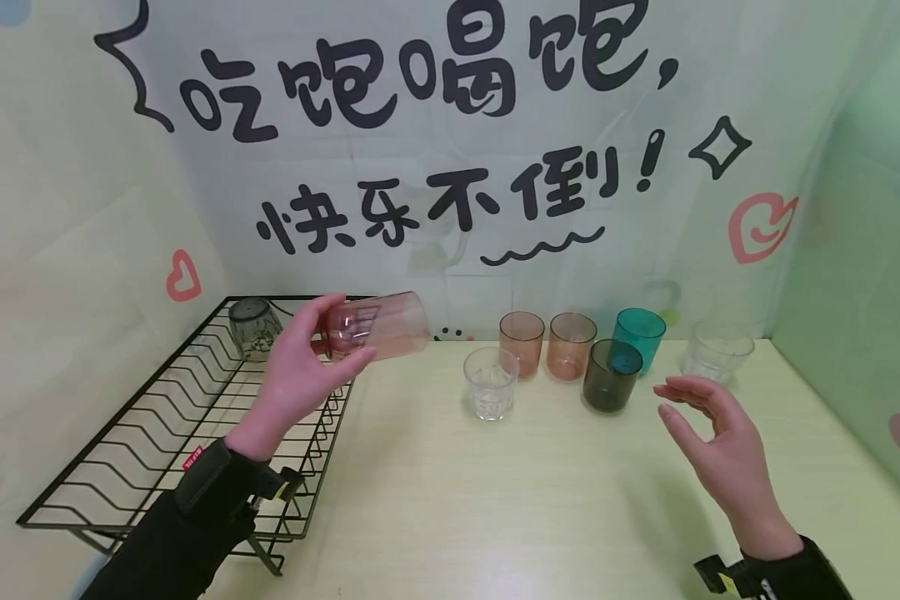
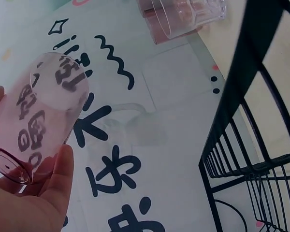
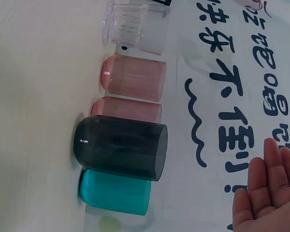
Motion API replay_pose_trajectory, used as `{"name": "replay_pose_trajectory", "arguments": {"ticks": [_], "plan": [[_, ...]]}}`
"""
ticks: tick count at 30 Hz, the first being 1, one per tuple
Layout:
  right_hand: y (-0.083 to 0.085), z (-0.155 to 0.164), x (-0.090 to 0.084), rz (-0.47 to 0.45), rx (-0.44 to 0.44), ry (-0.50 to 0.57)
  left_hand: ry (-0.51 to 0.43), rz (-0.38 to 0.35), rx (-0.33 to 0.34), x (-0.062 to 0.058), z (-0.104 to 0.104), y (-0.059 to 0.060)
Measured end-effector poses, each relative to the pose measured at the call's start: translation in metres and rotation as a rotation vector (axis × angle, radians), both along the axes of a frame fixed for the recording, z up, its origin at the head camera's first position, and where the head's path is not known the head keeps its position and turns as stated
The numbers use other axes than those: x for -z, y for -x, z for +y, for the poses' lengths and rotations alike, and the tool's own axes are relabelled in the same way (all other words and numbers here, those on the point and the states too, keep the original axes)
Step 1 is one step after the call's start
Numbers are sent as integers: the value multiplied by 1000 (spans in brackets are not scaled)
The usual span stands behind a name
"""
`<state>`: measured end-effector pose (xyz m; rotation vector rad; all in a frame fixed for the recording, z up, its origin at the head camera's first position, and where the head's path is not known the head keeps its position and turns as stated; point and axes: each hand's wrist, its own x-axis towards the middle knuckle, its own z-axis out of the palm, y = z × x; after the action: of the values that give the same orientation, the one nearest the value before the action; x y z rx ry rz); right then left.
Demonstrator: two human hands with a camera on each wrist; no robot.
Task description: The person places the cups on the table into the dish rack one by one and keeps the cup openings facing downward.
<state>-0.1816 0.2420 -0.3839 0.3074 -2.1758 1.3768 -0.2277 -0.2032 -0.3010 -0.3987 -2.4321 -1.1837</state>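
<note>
My left hand point(image 1: 300, 367) grips a pink clear cup point(image 1: 378, 325) by its base and holds it on its side above the right end of the black wire rack point(image 1: 157, 433). In the left wrist view the pink cup point(image 2: 38, 111) lies in the palm, thumb point(image 2: 63, 169) across it. My right hand point(image 1: 708, 433) hovers open over the table with nothing in it, near a dark grey cup point(image 1: 611, 377). In the right wrist view the fingers point(image 3: 268, 179) are straight, beside the dark cup point(image 3: 121, 147) and a teal cup point(image 3: 116, 191).
A dark cup point(image 1: 253, 327) stands upside down at the rack's far end. On the table point(image 1: 495, 500) stand a clear glass point(image 1: 491, 382), two pink cups point(image 1: 521, 340) point(image 1: 570, 344), a teal cup point(image 1: 639, 333) and a clear cup point(image 1: 716, 352). Walls close in behind and to the right.
</note>
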Motion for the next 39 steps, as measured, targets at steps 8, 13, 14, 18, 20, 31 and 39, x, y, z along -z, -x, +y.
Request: {"name": "replay_pose_trajectory", "arguments": {"ticks": [8,13,14,18,20,31,39], "plan": [[-2,10,5,-41,57,-27,-8,-80,-53,-2,-13,8],[-2,18,10,-47,74,-35,-8,-113,-84,-1,-23,16],[-2,20,11,-49,81,-36,0,-112,-93,-1,-25,18],[-1,27,16,-54,105,-39,25,-116,-135,1,-37,24],[0,30,18,-53,116,-43,27,-124,-149,2,-42,26],[2,45,24,-68,163,-38,39,-182,-241,2,-58,40],[2,53,26,-106,212,-43,97,-202,-297,3,-65,54]]}}
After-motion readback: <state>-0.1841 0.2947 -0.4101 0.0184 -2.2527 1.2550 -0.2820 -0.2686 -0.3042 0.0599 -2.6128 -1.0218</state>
